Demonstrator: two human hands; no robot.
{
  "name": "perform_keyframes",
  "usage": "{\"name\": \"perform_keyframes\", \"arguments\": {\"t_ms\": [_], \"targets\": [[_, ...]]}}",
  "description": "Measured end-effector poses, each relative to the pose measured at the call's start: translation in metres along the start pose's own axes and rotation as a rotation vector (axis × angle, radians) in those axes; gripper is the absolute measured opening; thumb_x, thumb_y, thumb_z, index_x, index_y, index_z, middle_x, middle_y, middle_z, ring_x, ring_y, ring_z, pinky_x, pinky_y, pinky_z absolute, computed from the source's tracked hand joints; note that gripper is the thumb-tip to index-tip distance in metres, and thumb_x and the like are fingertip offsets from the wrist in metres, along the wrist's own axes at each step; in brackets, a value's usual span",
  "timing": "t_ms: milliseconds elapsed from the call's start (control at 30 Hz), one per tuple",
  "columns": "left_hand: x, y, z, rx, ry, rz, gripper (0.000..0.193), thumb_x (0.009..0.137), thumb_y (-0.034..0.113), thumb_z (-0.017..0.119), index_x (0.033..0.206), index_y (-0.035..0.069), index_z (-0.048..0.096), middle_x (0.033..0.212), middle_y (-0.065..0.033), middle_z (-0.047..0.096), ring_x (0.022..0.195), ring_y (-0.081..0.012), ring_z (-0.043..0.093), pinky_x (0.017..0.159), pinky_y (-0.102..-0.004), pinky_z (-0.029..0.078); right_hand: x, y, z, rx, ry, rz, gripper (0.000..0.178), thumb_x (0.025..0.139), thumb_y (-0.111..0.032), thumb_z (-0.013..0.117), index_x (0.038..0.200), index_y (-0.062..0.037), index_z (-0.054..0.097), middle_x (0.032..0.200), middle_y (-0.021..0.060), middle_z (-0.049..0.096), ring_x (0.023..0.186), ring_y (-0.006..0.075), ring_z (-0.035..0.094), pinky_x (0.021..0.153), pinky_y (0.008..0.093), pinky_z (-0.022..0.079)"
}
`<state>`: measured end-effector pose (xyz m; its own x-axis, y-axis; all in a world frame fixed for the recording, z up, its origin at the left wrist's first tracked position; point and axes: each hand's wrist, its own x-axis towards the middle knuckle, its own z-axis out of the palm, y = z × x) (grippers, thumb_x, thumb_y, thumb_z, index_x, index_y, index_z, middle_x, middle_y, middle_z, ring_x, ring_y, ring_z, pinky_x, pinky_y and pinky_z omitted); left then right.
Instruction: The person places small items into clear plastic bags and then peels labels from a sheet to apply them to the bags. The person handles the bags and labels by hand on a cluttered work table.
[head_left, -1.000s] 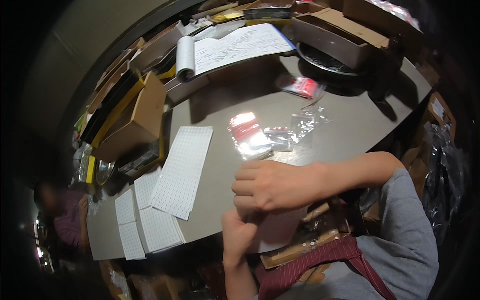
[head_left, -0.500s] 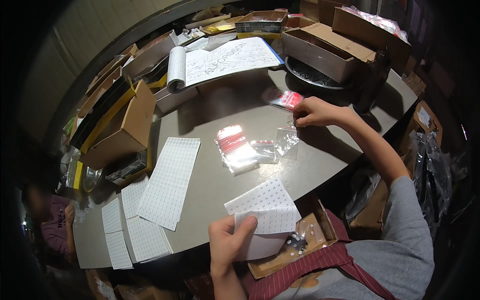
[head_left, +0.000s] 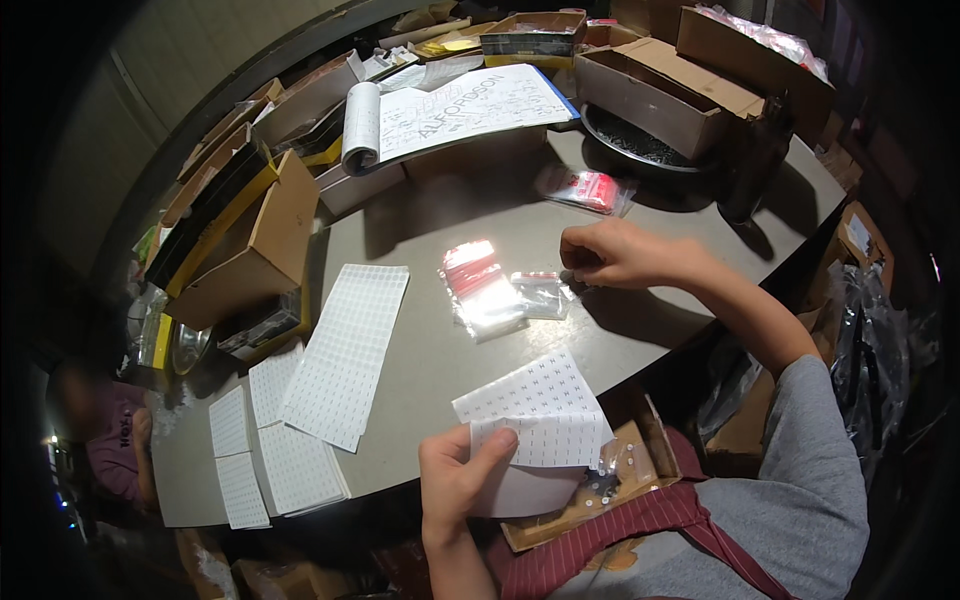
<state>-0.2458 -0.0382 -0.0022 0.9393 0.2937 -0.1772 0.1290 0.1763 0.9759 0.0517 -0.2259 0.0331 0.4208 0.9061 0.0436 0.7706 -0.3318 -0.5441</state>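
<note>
L hand (head_left: 455, 475) is grasping printed white sheet (head_left: 545, 440) betw. thumb & fingers; R hand (head_left: 625, 255) is curling, fingertips drawn together just beside clear bag (head_left: 543, 300); can't tell if it's pinching anything. Held sheet is sitting R of L thumb & bending, so prob. light, floppy, easy to crease; edge is best for gripping. Bag is lying L of R fingertips, looking thin, prob. slick & v. light; corner's best for taking hold. Counts: 1 folded sheet or 2 overlapping in L hand (can't tell); 1 long sheet (head_left: 350, 350) & 4 shorter pieces (head_left: 300, 470) lying L of L hand, poss. stacked; 1 red-topped bag stack (head_left: 480, 285) lying L of bag; 1 red-white packet (head_left: 582, 190) lying beyond R hand.
</note>
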Motion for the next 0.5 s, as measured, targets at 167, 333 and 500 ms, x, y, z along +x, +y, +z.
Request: {"name": "perform_keyframes", "arguments": {"t_ms": [167,333,500], "targets": [[0.000,0.003,-0.002,-0.030,-0.037,0.008,0.024,0.091,0.012,0.072,0.103,-0.009,0.074,0.093,-0.0111,0.075,0.083,-0.0144,0.068,0.075,-0.0272,0.053,0.000,0.011,0.023,-0.352,0.160,-0.055,0.019,0.084,-0.010,0.071,0.092,-0.0016,0.056,0.088,0.0158,0.061,0.089,0.0368,0.060,0.078,0.0442,0.048],[-0.003,-0.002,-0.004,-0.102,0.053,0.042,0.027,0.086,0.013,0.073,0.102,-0.008,0.073,0.094,-0.0127,0.074,0.082,-0.0157,0.067,0.077,-0.0273,0.050,-0.020,0.017,0.009,-0.522,0.268,0.118,0.047,0.082,-0.032,0.079,0.111,-0.0025,0.057,0.108,0.0168,0.059,0.106,0.0353,0.055,0.091,0.0450,0.045],[-0.011,-0.018,-0.013,-0.375,0.123,0.191,0.027,0.085,0.010,0.071,0.104,-0.008,0.070,0.098,-0.0143,0.073,0.086,-0.0191,0.069,0.082,-0.0301,0.052,-0.068,0.038,0.005,-0.423,0.213,0.145,0.067,0.090,-0.043,0.070,0.137,-0.0004,0.051,0.133,0.0239,0.051,0.126,0.0389,0.048,0.107,0.0460,0.040]]}}
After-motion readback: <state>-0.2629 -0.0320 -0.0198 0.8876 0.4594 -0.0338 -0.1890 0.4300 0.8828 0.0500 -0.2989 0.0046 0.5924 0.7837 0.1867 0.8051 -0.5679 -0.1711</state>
